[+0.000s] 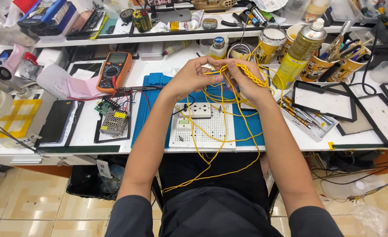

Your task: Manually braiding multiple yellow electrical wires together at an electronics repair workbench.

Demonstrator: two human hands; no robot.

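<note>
Both my hands are raised over the workbench, fingers pinched on a thin yellow wire (222,131). My left hand (193,75) grips the wire's loose strands at its fingertips. My right hand (245,80) holds the braided section (252,75), which runs across its knuckles. Long loops of the same wire hang down over a white perforated board (211,131) and a blue mat (152,98), reaching past the table edge to my lap.
An orange multimeter (114,70) and a small power supply board (113,122) lie at left, beside a black phone (56,121). A yellow spray can (300,52), cups of tools (345,61), a screwdriver tray (305,117) and black frames (323,102) stand at right.
</note>
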